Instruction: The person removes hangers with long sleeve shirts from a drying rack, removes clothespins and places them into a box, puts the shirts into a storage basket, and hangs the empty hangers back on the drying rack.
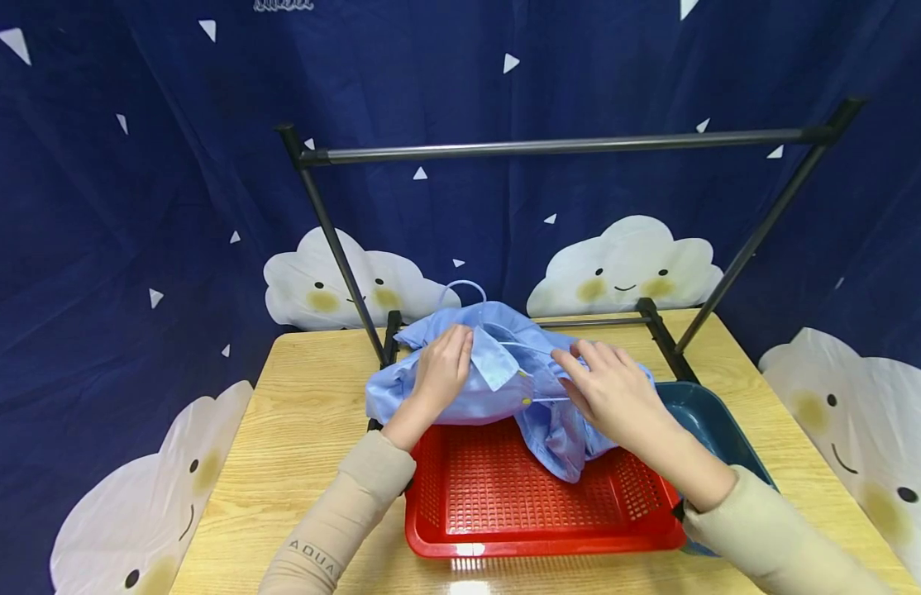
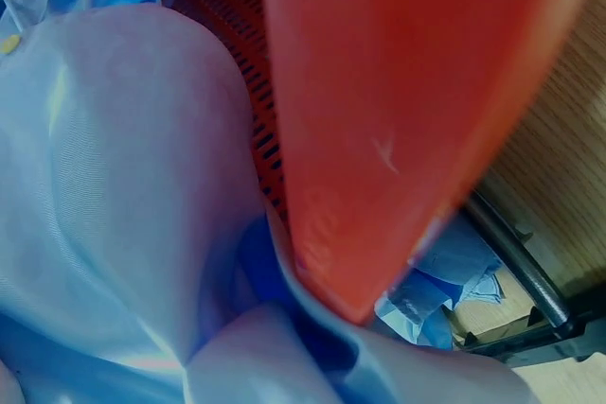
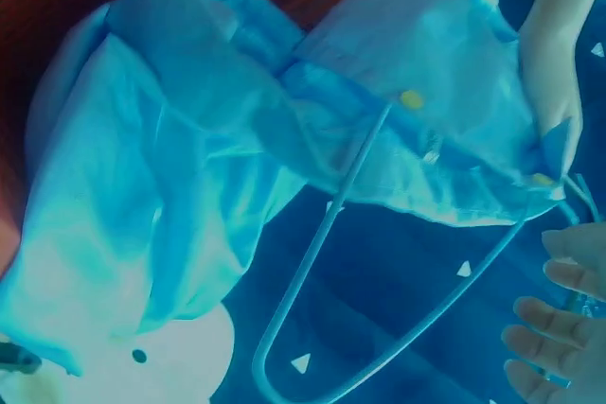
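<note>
A light-blue shirt (image 1: 490, 397) with yellow buttons lies bunched over the red basket. My left hand (image 1: 443, 364) pinches its upper edge near the collar flap; the right wrist view also shows that grip. A pale-blue hanger (image 3: 333, 210) is partly inside the shirt, its hook standing up behind the cloth and one looped end sticking out past the buttons. Beside that loose end is my right hand (image 1: 605, 384), its fingers extended and holding nothing in the right wrist view. Shirt cloth (image 2: 123, 167) fills the left side of the left wrist view.
Beneath the shirt sits the red basket (image 1: 542, 547), with a dark blue basket (image 1: 736, 430) partly behind it at the right. A black rack with a crossbar (image 1: 565, 147) rises over the wooden table (image 1: 312, 380). Behind hangs a navy curtain (image 1: 446, 74) printed with clouds.
</note>
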`<state>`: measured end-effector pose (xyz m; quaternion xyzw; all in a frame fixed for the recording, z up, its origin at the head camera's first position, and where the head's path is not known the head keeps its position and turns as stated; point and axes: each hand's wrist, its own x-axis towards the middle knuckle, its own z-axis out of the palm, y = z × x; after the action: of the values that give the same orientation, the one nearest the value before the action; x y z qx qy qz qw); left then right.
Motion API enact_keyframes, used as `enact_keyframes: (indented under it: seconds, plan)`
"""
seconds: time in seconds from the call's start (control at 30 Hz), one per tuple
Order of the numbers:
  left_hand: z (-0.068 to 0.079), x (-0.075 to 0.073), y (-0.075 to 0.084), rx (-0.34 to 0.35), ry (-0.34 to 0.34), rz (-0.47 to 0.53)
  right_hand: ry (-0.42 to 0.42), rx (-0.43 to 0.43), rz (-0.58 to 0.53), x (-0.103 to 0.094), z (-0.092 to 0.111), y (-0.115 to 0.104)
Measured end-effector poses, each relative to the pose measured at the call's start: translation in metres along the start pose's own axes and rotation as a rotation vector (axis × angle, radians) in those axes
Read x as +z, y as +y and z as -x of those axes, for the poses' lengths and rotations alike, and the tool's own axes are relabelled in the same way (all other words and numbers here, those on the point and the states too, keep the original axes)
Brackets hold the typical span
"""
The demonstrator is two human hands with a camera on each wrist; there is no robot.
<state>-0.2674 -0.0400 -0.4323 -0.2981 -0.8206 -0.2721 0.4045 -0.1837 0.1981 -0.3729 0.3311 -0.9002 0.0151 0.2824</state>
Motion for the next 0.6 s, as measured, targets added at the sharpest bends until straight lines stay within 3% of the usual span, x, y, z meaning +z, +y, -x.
enact_keyframes:
  seconds: [0.27, 0.6]
  plan:
    - [-0.001, 0.0, 0.0, 0.029, -0.005, -0.007, -0.039, -0.016, 0.063, 0.019, -0.003, 0.009]
    - [-0.001, -0.002, 0.004, 0.038, -0.022, -0.008, -0.041, -0.031, 0.028, 0.031, -0.001, 0.013]
